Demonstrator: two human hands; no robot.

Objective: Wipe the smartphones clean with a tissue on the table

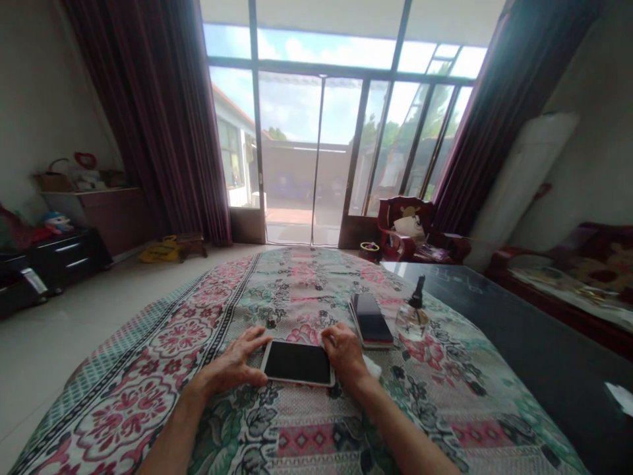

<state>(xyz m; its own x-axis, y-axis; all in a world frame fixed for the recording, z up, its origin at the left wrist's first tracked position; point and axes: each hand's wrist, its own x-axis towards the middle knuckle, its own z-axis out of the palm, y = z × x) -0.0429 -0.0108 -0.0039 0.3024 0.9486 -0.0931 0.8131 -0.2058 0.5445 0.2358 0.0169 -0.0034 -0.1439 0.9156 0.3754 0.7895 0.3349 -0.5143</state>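
A white-framed smartphone [298, 362] with a dark screen lies flat on a floral cloth, turned sideways. My left hand [236, 361] rests at its left end, fingers and thumb apart, the thumb by the near corner. At the other end, my right hand [343, 354] has its fingers bent together in a pinch over the far right corner; what is between the fingertips is too small to tell. Partly hidden behind my right wrist is a crumpled white piece [372, 367], perhaps tissue. Beyond it lies a stack of dark phones or flat cases [372, 319].
A clear round bottle with a black spray top [413, 318] stands right of the stack. The patterned cloth [198, 330] covers a rounded surface, beside a dark table [514, 349]. Wooden chairs [408, 231], a low stool [192, 245] and glass doors are farther off.
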